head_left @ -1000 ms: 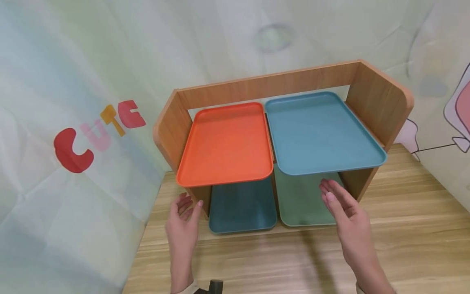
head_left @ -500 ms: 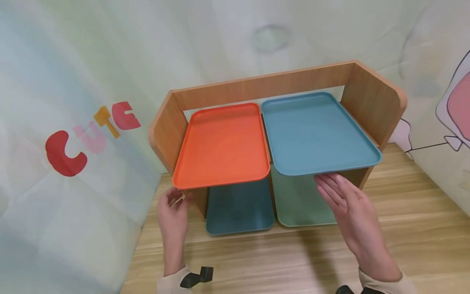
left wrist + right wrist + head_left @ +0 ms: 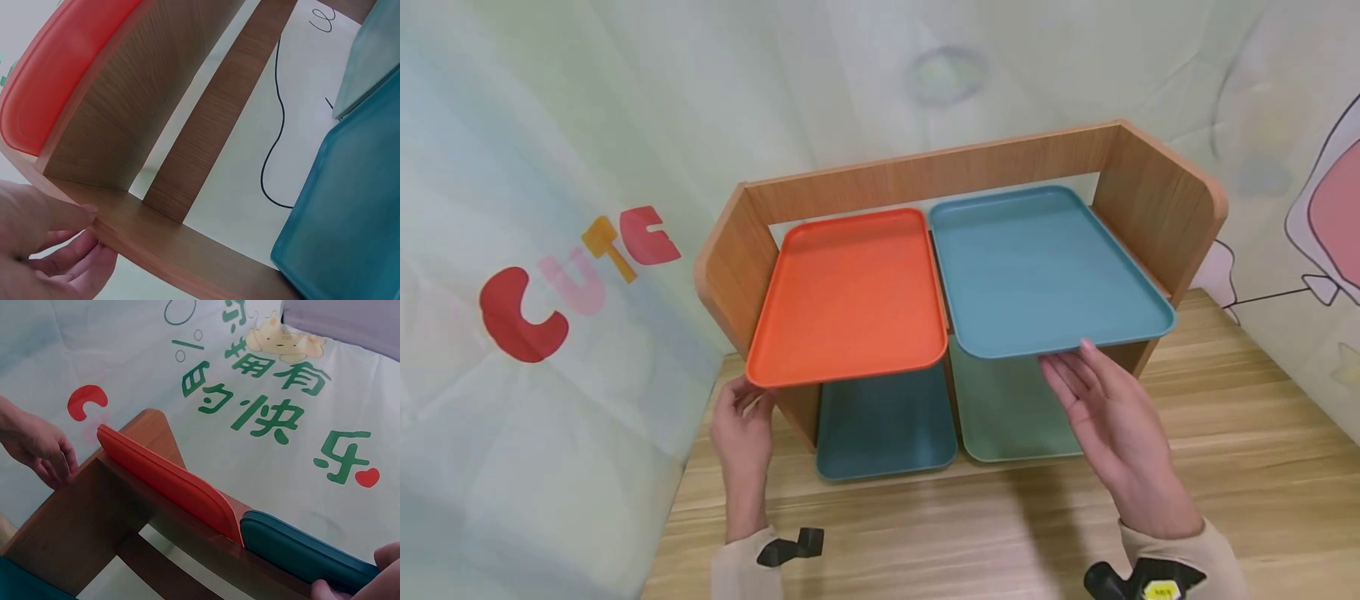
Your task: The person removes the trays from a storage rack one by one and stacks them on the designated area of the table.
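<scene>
A wooden two-tier shelf point(image 3: 940, 167) stands on the table. On its upper tier, an orange tray point(image 3: 850, 296) lies at the left and a blue tray point(image 3: 1048, 267) at the right. A dark teal tray point(image 3: 887, 425) and a green tray point(image 3: 1007, 408) lie side by side below. My left hand point(image 3: 742, 433) pinches the front edge of the left side panel point(image 3: 169, 247), thumb on one face and fingers on the other. With the thumb at the rim and fingers underneath, my right hand point(image 3: 1116, 425) holds the blue tray's front edge.
The wood-grain table point(image 3: 940, 533) extends in front of the shelf and to its right. A printed cloth point(image 3: 572, 433) hangs at the left and behind. Another printed cloth with balloon drawings point(image 3: 1285, 225) borders the right side.
My left hand has moved left and up onto the shelf's side panel and grips it. My right hand has risen to the blue tray's front edge, its thumb now at the rim.
</scene>
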`<state>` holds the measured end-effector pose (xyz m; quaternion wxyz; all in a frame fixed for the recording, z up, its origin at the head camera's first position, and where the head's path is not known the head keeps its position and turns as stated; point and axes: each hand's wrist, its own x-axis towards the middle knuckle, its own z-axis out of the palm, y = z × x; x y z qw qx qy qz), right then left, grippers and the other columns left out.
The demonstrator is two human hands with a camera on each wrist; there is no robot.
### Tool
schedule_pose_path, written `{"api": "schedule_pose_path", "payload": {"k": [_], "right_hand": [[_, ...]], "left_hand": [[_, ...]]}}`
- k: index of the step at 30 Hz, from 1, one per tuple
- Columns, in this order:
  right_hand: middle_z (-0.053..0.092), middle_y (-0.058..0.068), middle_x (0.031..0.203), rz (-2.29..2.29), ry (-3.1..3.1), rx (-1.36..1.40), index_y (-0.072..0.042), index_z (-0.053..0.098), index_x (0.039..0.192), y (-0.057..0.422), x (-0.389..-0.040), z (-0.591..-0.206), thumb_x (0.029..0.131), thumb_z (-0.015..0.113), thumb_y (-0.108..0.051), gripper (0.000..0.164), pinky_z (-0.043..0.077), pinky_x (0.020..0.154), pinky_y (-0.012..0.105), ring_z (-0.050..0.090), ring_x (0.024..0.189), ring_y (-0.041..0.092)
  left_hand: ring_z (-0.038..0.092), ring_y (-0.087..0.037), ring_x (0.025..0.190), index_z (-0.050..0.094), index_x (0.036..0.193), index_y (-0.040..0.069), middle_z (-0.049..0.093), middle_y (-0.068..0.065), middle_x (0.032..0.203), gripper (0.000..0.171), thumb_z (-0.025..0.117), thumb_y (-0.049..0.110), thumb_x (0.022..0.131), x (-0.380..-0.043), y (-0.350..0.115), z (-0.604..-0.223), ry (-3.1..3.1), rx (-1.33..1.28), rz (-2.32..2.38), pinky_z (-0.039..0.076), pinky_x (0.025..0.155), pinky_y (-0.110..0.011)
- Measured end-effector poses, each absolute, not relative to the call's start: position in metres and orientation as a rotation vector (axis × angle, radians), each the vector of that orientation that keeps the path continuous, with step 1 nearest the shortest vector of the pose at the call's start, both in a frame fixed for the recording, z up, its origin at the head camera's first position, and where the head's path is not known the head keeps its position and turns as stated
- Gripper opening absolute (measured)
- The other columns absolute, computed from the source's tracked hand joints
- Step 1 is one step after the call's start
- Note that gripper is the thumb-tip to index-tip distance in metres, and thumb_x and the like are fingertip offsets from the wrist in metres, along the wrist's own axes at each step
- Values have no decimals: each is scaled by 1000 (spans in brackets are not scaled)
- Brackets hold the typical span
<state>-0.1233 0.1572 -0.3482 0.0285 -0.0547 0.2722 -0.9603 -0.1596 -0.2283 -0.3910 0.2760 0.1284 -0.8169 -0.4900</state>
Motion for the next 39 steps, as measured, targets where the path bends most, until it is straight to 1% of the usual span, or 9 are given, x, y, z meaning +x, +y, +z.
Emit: {"api": "schedule_pose_path", "payload": {"k": [4, 7, 10, 15, 21, 28, 32, 35, 39], "right_hand": [[59, 11, 122, -3004, 791, -114, -2, 54, 127, 155, -127, -346, 99, 48, -5, 28, 46, 98, 32, 60, 115, 20], [63, 11, 117, -3039, 752, -87, 0, 57, 123, 154, -128, -346, 98, 49, -3, 26, 48, 95, 33, 63, 111, 21], [64, 12, 115, -3065, 721, -67, 1, 58, 120, 153, -128, -345, 97, 49, -1, 25, 49, 93, 34, 64, 108, 22], [65, 13, 114, -3090, 677, -55, 2, 59, 119, 152, -129, -345, 96, 49, 2, 24, 50, 92, 34, 65, 107, 23], [63, 13, 113, -3114, 677, -57, 3, 58, 117, 151, -128, -347, 96, 49, 3, 23, 50, 92, 34, 64, 105, 24], [64, 13, 115, -3140, 700, -49, 1, 55, 122, 150, -121, -348, 96, 48, 4, 27, 50, 93, 34, 64, 104, 24], [65, 14, 115, -3138, 700, -88, 2, 56, 121, 150, -115, -350, 97, 45, 5, 27, 50, 94, 33, 64, 105, 25], [65, 15, 115, -3141, 706, -137, 3, 56, 121, 150, -110, -352, 97, 42, 6, 27, 49, 94, 33, 64, 107, 25], [64, 15, 116, -3148, 712, -184, 4, 57, 121, 152, -102, -352, 98, 40, 8, 28, 48, 96, 34, 64, 109, 26]], "left_hand": [[62, -18, 101, 60, 111, 1, 64, -11, 108, 22, 64, 8, 91, -163, -230, -392, -2200, 340, -1277, 42, 73, -3], [62, -17, 99, 61, 108, 1, 65, -11, 106, 20, 65, 8, 90, -164, -230, -391, -2199, 351, -1268, 41, 74, -3], [63, -20, 99, 62, 106, 0, 65, -12, 104, 18, 65, 7, 90, -164, -228, -389, -2198, 359, -1262, 41, 74, -4], [63, -24, 99, 63, 103, 0, 66, -14, 103, 16, 65, 7, 89, -163, -228, -388, -2209, 368, -1231, 41, 72, -6], [65, -26, 97, 63, 102, 0, 67, -15, 101, 16, 66, 8, 89, -162, -229, -389, -2216, 346, -1208, 40, 68, -4], [66, -26, 96, 63, 101, 1, 67, -14, 100, 15, 67, 10, 89, -162, -233, -391, -2221, 334, -1224, 41, 66, -4], [66, -26, 96, 63, 102, 2, 67, -14, 100, 16, 67, 10, 89, -162, -234, -391, -2231, 340, -1218, 40, 66, -4], [66, -21, 92, 63, 101, 1, 68, -13, 99, 16, 67, 10, 89, -163, -235, -391, -2233, 336, -1198, 41, 66, -4], [61, -8, 86, 64, 100, 1, 68, -12, 98, 15, 68, 10, 88, -163, -236, -391, -2235, 341, -1169, 41, 66, -4]]}}
